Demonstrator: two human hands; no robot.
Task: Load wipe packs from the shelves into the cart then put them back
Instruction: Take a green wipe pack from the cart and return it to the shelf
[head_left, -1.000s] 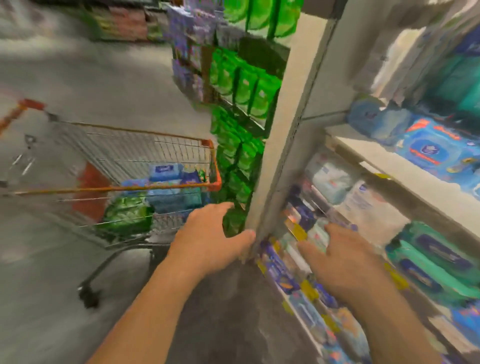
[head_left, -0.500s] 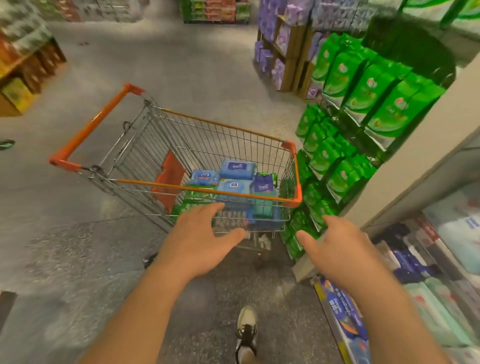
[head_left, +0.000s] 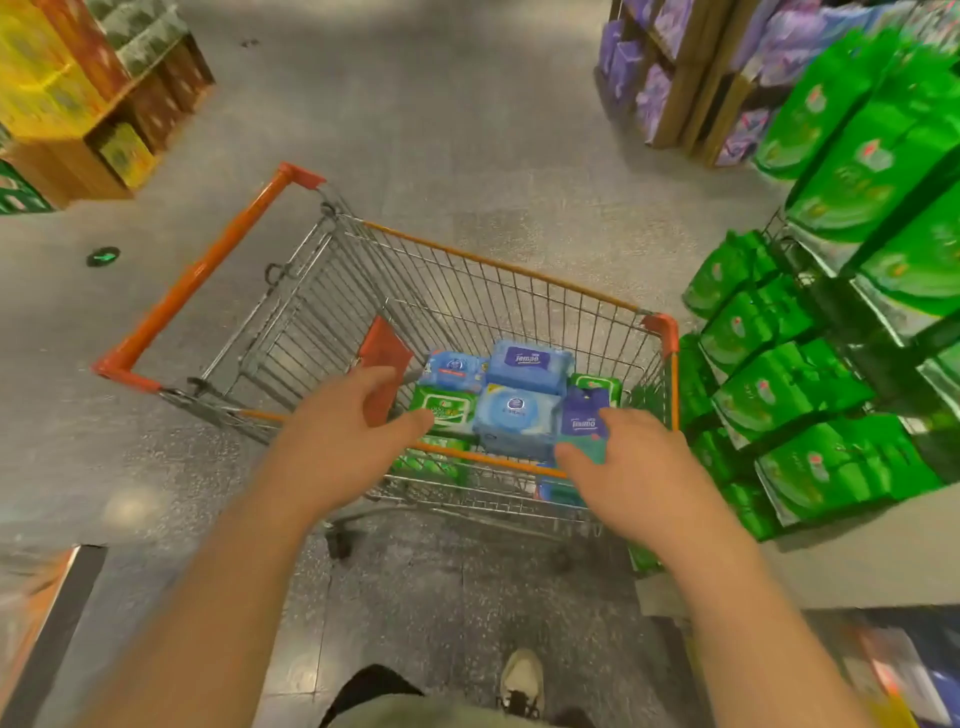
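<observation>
Both hands reach empty toward the cart (head_left: 519, 291), fingers spread and loosely bent: the left hand (head_left: 343, 441) hovers over the cart's near rim, the right hand (head_left: 639, 467) over its near right corner, neither gripping anything. A likely slip from here is a grab at the stacked wipe packs (head_left: 519, 400) that pulls 1 out from under another and topples the pile, or a push on the rim that rolls the cart away. The packs lie heaped at the cart's near right end: soft rectangular pouches, about 6 visible, pale blue, green and dark purple, with glossy film that probably slides easily.
</observation>
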